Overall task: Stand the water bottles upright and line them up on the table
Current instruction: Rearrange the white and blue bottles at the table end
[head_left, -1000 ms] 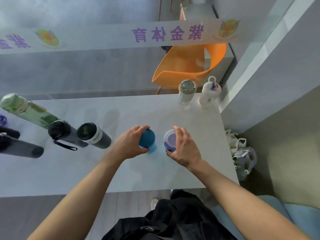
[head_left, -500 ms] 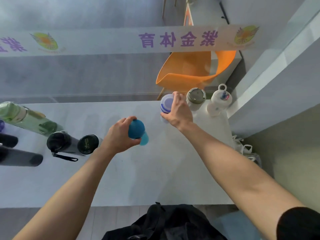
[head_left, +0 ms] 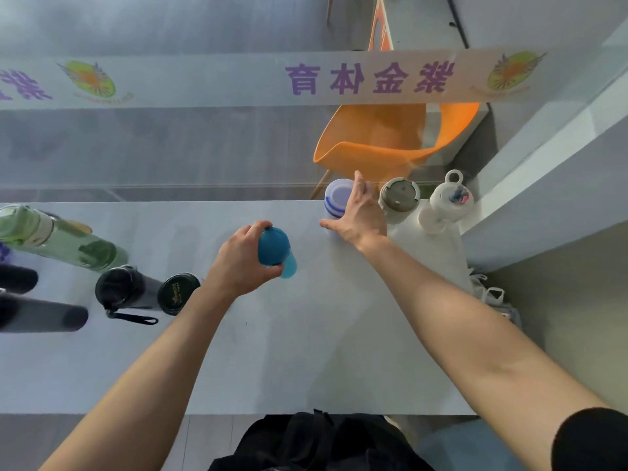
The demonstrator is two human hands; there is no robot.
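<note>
Two hands: both reached out over a pale grey bench, seen from above
Bench (head_left: 306,351): wide and pale, stretching from the left edge to a wall on the right, with a frosted glass panel behind it
Glass panel (head_left: 170,147): ran along the far edge, carrying a pale strip with purple characters
Orange chair (head_left: 390,137): sat behind the glass, above the far right of the bench
Green bottle (head_left: 61,236): clear green, leaned at the far left; whether it stood or lay could not be told
Dark bottles: two black ones (head_left: 40,316) lay at the left edge; two more, one with a strap (head_left: 125,294) and one with a gold-printed cap (head_left: 178,294), stood just right of them
Left hand (head_left: 241,263): fingers curled around the blue bottle, gripping it near its cap
Blue bottle (head_left: 275,249): upright mid-bench, between the dark bottles and the far-right row
Right hand (head_left: 360,215): fingers closed around the side of the purple-lidded bottle, thumb spread toward the left
Purple-lidded bottle (head_left: 334,198): clear, upright at the far edge, leftmost of the row
Grey-lidded bottle (head_left: 399,197): upright, just right of the right hand
White bottle (head_left: 447,202): upright with a loop handle, nearest the wall
Black bag (head_left: 319,443): below the near edge of the bench
</note>
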